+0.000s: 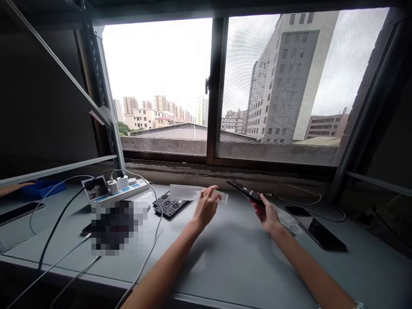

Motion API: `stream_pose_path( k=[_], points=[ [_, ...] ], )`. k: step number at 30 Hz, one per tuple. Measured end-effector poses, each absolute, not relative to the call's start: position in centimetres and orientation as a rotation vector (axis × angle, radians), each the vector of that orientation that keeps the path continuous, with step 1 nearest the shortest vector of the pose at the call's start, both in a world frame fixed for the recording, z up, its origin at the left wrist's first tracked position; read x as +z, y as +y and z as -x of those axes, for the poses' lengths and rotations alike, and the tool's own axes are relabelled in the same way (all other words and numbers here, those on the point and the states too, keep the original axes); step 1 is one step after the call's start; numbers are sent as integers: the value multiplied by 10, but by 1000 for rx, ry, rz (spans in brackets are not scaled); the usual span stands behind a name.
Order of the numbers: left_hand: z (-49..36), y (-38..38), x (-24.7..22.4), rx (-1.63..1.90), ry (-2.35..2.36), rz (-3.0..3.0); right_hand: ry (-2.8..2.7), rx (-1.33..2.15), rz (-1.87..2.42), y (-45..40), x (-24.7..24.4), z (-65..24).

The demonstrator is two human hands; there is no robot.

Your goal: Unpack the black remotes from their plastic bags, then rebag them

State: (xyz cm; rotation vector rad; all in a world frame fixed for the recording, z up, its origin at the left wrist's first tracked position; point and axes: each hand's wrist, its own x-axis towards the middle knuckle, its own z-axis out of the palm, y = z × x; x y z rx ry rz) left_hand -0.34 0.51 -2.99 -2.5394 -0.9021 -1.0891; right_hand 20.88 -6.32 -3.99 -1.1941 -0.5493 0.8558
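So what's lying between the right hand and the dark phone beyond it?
Crumpled clear plastic lies between the right hand and the dark phone, as the head view shows.

White power strip (140, 186), white charging plugs (122, 182) fitted; printed picture (95, 189) leaning beside it. Blue tray (48, 189), far left, near a dark flat device (19, 212). Black smartphone (322, 232), lying flat, right; looped pale cable (334, 219) behind. Sliding window (210, 128), dark-framed; grey high-rise (289, 77) outside.
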Motion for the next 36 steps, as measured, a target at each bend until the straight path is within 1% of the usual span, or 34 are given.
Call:
stream_pose_path(
  k=[4, 7, 10, 15, 21, 24, 26, 31, 36],
  points=[
    [-8, 4, -52, -657, -1014, 2843, -575, 925, 1109, -62, -41, -203],
    [-11, 2, -56, -531, -1124, 2882, -592, 911, 1094, -61, -43, -201],
    [-10, -1, -51, -606, -1179, 2833, -682, 783, 1138, -60, -44, -201],
    [-10, -7, -44, -648, -1124, 2819, -902, 439, 1177, -59, -43, -203],
    [-12, -6, -44, -636, -1075, 2805, -1299, -201, 1199, -63, -40, -215],
    [-9, -2, -39, -712, -1085, 2734, -1513, -494, 1263, -71, -36, -220],
    [-8, 0, -34, -802, -1097, 2672, -1615, -627, 1274, -77, -33, -222],
    [-4, 3, -27, -1002, -1110, 2567, -1525, -737, 1328, -81, -28, -224],
    [0, 12, -33, -999, -1076, 2566, -1472, -665, 1265, -81, -25, -224]
  ],
)
